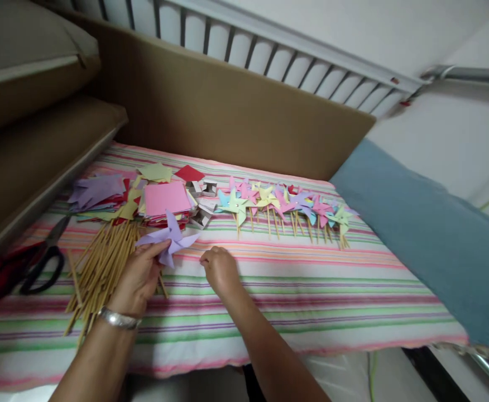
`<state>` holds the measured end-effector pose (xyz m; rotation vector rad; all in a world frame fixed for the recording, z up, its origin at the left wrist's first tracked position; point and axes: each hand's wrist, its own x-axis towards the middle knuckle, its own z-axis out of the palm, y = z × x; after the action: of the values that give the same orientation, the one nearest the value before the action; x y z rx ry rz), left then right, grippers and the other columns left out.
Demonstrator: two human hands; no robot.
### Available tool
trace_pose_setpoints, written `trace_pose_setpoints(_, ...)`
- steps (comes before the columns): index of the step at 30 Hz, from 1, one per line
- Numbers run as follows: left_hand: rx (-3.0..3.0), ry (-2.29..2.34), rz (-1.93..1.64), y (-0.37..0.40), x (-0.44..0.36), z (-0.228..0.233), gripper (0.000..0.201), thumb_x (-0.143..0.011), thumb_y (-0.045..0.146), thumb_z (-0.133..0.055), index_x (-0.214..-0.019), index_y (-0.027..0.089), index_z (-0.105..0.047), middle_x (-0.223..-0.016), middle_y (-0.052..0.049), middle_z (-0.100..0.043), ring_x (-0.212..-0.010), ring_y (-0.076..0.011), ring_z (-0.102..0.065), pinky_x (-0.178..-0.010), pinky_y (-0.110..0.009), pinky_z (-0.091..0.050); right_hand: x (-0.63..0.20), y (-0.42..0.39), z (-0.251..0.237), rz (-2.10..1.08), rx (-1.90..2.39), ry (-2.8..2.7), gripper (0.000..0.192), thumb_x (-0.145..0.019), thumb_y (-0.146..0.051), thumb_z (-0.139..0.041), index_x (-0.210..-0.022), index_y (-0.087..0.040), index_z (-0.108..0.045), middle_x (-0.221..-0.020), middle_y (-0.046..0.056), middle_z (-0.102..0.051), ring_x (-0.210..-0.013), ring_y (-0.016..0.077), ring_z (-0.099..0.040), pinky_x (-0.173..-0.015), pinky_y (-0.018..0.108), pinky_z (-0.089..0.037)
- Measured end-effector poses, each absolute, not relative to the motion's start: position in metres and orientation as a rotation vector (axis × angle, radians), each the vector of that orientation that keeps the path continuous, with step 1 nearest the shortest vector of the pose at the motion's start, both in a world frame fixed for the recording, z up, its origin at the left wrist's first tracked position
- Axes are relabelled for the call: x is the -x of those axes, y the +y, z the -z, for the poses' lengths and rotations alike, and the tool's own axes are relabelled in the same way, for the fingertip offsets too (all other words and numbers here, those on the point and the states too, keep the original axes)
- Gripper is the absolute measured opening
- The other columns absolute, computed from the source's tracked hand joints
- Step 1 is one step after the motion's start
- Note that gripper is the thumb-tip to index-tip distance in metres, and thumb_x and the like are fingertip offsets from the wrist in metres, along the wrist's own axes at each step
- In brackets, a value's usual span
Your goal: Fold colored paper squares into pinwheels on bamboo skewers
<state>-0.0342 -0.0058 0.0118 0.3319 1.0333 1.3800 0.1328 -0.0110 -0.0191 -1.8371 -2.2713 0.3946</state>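
Nearest, the left hand [138,276] is lying over a bundle of sticks [102,268] and pinching a lilac pinwheel [169,237] by its near edge, thumb and fingers closed narrowly on the paper. The pinwheel is folded from pale purple paper, its pointed blades spreading out flat above the fingertips. Just to the right, the right hand [219,268] is resting curled on the striped cloth [311,290], close to the pinwheel but not touching it; whether it is holding anything cannot be told. At far left, scissors [43,259] are lying. Farther off, a paper pile [144,198] with a pink sheet on top is sitting, and a row of pinwheels [286,209] on sticks is stretching rightward. No writing is showing.
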Motion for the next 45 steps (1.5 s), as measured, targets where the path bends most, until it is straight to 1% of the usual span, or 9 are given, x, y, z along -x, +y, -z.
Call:
trace_pose_setpoints(5, -0.350, 1.045, -1.363, -0.003, 0.035, -0.005, 0.015, -0.052, 0.007, -0.075, -0.056, 0.014, -0.062, -0.060, 0.002, -0.063, -0.051, -0.0079, -0.054, -0.043, -0.015, -0.044, -0.137, -0.007, 0.018, -0.405, 1.791, -2.332, 0.019, -0.078, -0.011, -0.051, -0.084, -0.020, -0.067, -0.090, 0.004, -0.067, -0.087, 0.0174, -0.058, -0.075, 0.026, -0.039)
trace_pose_setpoints(11, -0.333, 1.045, -1.339, -0.002, 0.035, -0.002, 0.013, -0.055, 0.006, -0.072, -0.058, 0.014, -0.063, -0.062, 0.001, -0.065, -0.052, -0.0088, -0.055, -0.044, -0.016, -0.045, -0.143, -0.001, 0.012, -0.527, 1.691, -2.399, 0.025, -0.069, -0.003, -0.054, -0.081, -0.020, -0.067, -0.088, 0.002, -0.069, -0.082, 0.0165, -0.060, -0.069, 0.024, -0.039)
trace_pose_setpoints(16, -0.349, 1.017, -1.352, -0.004, 0.031, -0.006, 0.014, -0.055, 0.005, -0.072, -0.063, 0.014, -0.065, -0.067, 0.001, -0.067, -0.056, -0.0089, -0.058, -0.046, -0.016, -0.045, -0.150, 0.006, 0.014, -0.626, 1.663, -2.261, 0.018, -0.080, -0.014, -0.051, -0.084, -0.022, -0.066, -0.088, 0.001, -0.067, -0.076, 0.0134, -0.060, -0.067, 0.022, -0.040)
trace_pose_setpoints(22, -0.301, 1.005, -1.376, -0.003, 0.027, -0.010, 0.015, -0.054, 0.005, -0.072, -0.065, 0.013, -0.066, -0.067, -0.001, -0.068, -0.057, -0.0098, -0.060, -0.052, -0.018, -0.047, -0.159, 0.007, 0.018, -0.670, 1.650, -2.102, 0.021, -0.085, -0.014, -0.046, -0.091, -0.019, -0.066, -0.095, 0.003, -0.066, -0.087, 0.0132, -0.059, -0.078, 0.022, -0.042)
trace_pose_setpoints(30, -0.262, 1.000, -1.388, -0.004, 0.026, -0.008, 0.016, -0.052, 0.006, -0.073, -0.065, 0.013, -0.066, -0.065, 0.001, -0.067, -0.058, -0.0082, -0.059, -0.055, -0.018, -0.046, -0.148, -0.010, 0.011, -0.589, 1.772, -2.191, 0.014, -0.081, -0.019, -0.055, -0.086, -0.021, -0.068, -0.090, 0.004, -0.066, -0.086, 0.0164, -0.058, -0.073, 0.024, -0.040)
trace_pose_setpoints(34, -0.275, 1.017, -1.374, -0.005, 0.024, -0.005, 0.017, -0.049, 0.010, -0.077, -0.060, 0.013, -0.064, -0.060, 0.002, -0.065, -0.054, -0.0077, -0.057, -0.052, -0.018, -0.043, -0.138, -0.012, 0.016, -0.542, 1.831, -2.212, 0.017, -0.077, -0.011, -0.052, -0.078, -0.019, -0.067, -0.085, 0.007, -0.065, -0.084, 0.0186, -0.058, -0.070, 0.026, -0.038)
trace_pose_setpoints(38, -0.288, 1.019, -1.371, -0.005, 0.019, -0.005, 0.018, -0.047, 0.012, -0.078, -0.059, 0.013, -0.064, -0.060, 0.001, -0.065, -0.056, -0.0087, -0.057, -0.054, -0.019, -0.043, -0.144, -0.007, 0.010, -0.609, 1.808, -2.176, 0.020, -0.073, -0.006, -0.050, -0.075, -0.018, -0.066, -0.083, 0.006, -0.066, -0.081, 0.0172, -0.059, -0.072, 0.025, -0.040)
trace_pose_setpoints(43, -0.314, 1.036, -1.385, -0.006, 0.010, -0.003, 0.017, -0.046, 0.013, -0.078, -0.056, 0.014, -0.064, -0.058, 0.001, -0.065, -0.055, -0.0087, -0.056, -0.054, -0.019, -0.040, -0.161, -0.012, -0.023, -0.910, 1.667, -1.744, 0.013, -0.079, -0.021, -0.051, -0.081, -0.019, -0.063, -0.077, 0.002, -0.067, -0.069, 0.0154, -0.060, -0.064, 0.024, -0.045)
trace_pose_setpoints(45, -0.352, 1.048, -1.369, -0.008, 0.005, -0.002, 0.017, -0.047, 0.014, -0.078, -0.057, 0.014, -0.065, -0.058, 0.001, -0.065, -0.056, -0.0089, -0.056, -0.054, -0.019, -0.040, -0.158, -0.017, -0.034, -0.970, 1.480, -1.595, 0.011, -0.077, -0.023, -0.053, -0.080, -0.019, -0.063, -0.079, 0.002, -0.067, -0.072, 0.0160, -0.061, -0.067, 0.026, -0.047)
